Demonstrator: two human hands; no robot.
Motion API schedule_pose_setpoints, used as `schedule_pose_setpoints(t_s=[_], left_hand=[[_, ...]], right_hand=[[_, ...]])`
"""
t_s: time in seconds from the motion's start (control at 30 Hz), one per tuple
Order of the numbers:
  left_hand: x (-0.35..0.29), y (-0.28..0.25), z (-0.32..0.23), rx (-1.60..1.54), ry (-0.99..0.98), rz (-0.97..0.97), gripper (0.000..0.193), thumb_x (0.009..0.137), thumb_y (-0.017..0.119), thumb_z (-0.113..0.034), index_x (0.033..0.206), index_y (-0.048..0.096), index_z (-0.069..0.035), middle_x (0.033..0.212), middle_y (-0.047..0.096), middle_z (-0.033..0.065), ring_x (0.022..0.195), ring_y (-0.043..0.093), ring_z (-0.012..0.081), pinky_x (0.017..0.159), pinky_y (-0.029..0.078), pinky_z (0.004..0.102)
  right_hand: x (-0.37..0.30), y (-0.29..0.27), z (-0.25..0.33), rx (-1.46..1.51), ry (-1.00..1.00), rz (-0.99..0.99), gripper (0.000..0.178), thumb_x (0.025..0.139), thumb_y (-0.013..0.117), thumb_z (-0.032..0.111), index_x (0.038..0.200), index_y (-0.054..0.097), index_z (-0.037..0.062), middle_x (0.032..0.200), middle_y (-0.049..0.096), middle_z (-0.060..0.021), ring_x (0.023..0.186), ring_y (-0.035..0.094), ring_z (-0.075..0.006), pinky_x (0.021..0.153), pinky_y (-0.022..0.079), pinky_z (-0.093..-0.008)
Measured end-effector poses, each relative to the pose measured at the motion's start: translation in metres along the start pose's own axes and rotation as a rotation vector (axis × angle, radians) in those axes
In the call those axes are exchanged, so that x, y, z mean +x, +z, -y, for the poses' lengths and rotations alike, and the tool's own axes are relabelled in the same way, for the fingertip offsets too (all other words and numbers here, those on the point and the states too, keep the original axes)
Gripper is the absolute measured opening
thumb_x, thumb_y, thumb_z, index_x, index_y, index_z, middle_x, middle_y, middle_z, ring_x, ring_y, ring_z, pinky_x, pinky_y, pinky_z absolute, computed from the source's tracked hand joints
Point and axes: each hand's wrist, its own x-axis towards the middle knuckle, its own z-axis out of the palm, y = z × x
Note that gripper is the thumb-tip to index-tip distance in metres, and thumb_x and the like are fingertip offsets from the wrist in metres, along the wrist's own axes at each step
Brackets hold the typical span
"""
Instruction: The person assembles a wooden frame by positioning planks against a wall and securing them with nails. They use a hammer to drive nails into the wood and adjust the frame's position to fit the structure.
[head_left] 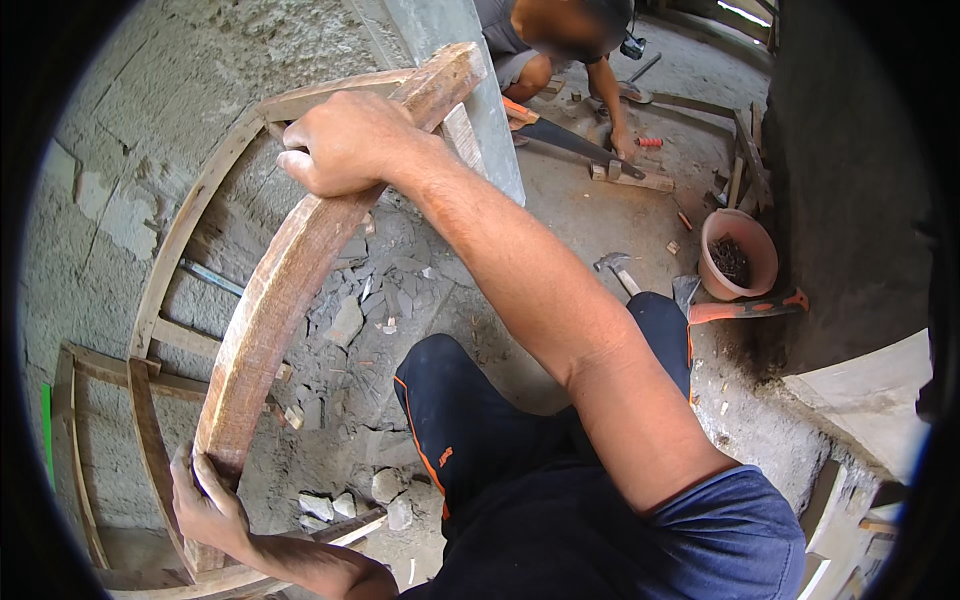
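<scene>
A thick, curved wooden beam [265,310] slants across my left side, from the lower left up to the top middle. My right hand [350,145] is closed around its upper part, the arm reaching across in front of me. At the lower end, my left hand [208,505] wraps the beam, with fingers along its outer side; part of the grip is hidden. Behind the beam, a curved wooden frame [185,220] with crosspieces stands close to the rough wall. How the beam's lower end meets the frame is hard to make out.
A co-worker's hand [622,145] rests near a handsaw [570,140] and wood block [640,178]. Right of my knees are a hammer [618,268], an orange-handled hatchet [745,308] and a pink bucket [766,266] holding nails. Broken stone [345,320] litters the floor; a grey board [500,150] leans ahead.
</scene>
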Motion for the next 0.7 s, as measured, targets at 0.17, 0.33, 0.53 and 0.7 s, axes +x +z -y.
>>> schedule_pose_setpoints(t_s=[0.17, 0.33, 0.53, 0.7], left_hand=[[0.001, -0.001, -0.001, -0.017, 0.018, -0.011, 0.033, 0.111, 0.056, -0.035, 0.124, 0.075, -0.010, 0.105, 0.079, 0.0142, 0.091, 0.076, 0.0369, 0.075, 0.057, 0.0443], [-0.001, 0.000, 0.005, 0.022, -0.007, 0.006, 0.033, 0.111, 0.056, -0.035, 0.124, 0.075, -0.011, 0.106, 0.079, 0.0141, 0.091, 0.076, 0.0366, 0.076, 0.057, 0.0443], [-0.001, 0.001, 0.006, 0.056, -0.076, 0.059, 0.037, 0.112, 0.053, -0.038, 0.127, 0.075, -0.013, 0.106, 0.080, 0.0155, 0.092, 0.076, 0.0383, 0.076, 0.057, 0.0458], [-0.002, 0.001, 0.008, 0.068, -0.124, 0.082, 0.043, 0.113, 0.049, -0.049, 0.132, 0.075, -0.021, 0.110, 0.080, 0.0116, 0.097, 0.077, 0.0361, 0.079, 0.057, 0.0459]], right_hand=[[-0.005, -0.005, 0.002, 0.020, 0.013, -0.019, 0.035, 0.097, 0.061, 0.041, 0.109, 0.082, 0.0146, 0.101, 0.080, -0.0173, 0.099, 0.075, -0.0397, 0.090, 0.057, -0.0558], [-0.005, -0.008, 0.004, 0.044, 0.014, -0.005, 0.034, 0.097, 0.062, 0.042, 0.110, 0.082, 0.0182, 0.103, 0.080, -0.0175, 0.099, 0.075, -0.0404, 0.089, 0.058, -0.0558], [-0.008, -0.011, 0.005, 0.035, 0.044, 0.029, 0.035, 0.099, 0.059, 0.044, 0.112, 0.082, 0.0211, 0.107, 0.080, -0.0154, 0.103, 0.075, -0.0381, 0.092, 0.057, -0.0555], [-0.006, -0.011, 0.004, 0.076, 0.054, 0.052, 0.041, 0.093, 0.060, 0.043, 0.114, 0.083, 0.0171, 0.112, 0.079, -0.0186, 0.109, 0.074, -0.0396, 0.098, 0.057, -0.0540]])
